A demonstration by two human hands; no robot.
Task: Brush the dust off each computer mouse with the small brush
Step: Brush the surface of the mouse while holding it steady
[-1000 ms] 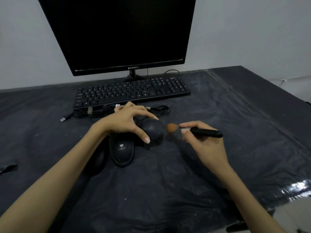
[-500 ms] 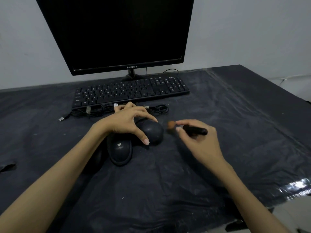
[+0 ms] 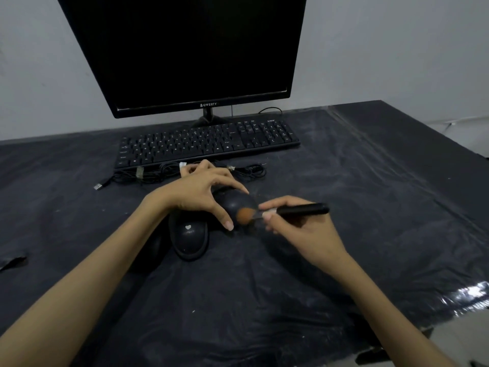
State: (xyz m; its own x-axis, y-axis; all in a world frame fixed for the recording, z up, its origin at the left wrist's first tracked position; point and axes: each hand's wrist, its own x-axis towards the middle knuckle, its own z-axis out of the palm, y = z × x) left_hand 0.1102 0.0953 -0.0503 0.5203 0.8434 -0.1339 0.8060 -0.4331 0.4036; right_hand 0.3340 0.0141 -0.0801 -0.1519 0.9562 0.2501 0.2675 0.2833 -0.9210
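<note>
My left hand (image 3: 197, 193) grips a rounded black mouse (image 3: 235, 203) from above, thumb and fingers on its sides. My right hand (image 3: 299, 229) holds a small brush (image 3: 299, 210) with a black handle. Its orange-brown bristle head (image 3: 244, 215) touches the mouse's near right face. A second black mouse with a white heart mark (image 3: 189, 238) lies just left and nearer. A third dark mouse (image 3: 154, 246) is mostly hidden under my left forearm.
A black keyboard (image 3: 206, 145) and a dark monitor (image 3: 190, 54) stand behind the mice. Bundled cables (image 3: 148, 174) with a USB plug lie between keyboard and hands. The table (image 3: 370, 207) is covered in dark plastic sheeting; its right edge runs close by.
The brush head has moved left from beside the mouse onto its surface. My left hand keeps the same hold on the mouse.
</note>
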